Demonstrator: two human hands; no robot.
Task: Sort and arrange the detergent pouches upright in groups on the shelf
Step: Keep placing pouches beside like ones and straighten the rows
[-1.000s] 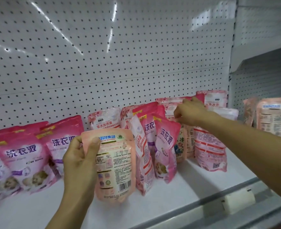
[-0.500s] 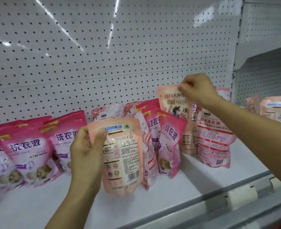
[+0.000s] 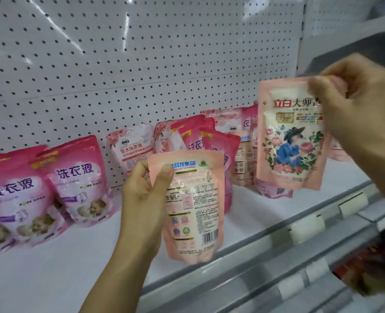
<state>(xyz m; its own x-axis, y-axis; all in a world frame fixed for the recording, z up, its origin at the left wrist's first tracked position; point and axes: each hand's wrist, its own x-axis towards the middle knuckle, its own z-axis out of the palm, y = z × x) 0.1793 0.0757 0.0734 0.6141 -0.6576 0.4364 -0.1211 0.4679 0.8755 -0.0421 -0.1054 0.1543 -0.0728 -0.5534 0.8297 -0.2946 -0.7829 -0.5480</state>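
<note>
Detergent pouches everywhere on this white shelf point(image 3: 51, 274): dark pink ones point(image 3: 78, 181) stand at 9 o'clock, a mixed bunch point(image 3: 200, 136) leans at the pegboard point(image 3: 141, 53) dead center. Left hand point(image 3: 146, 199) grips a peach pouch point(image 3: 196, 208) back-side out, thumb curled over its top, around 6 o'clock. Right hand point(image 3: 354, 102) pinches the top of a floral pouch point(image 3: 293, 141) at 3 o'clock, held clear above the shelf.

Peach floral pouch point(image 3: 291, 141), magenta pouches point(image 3: 78, 181)
</note>
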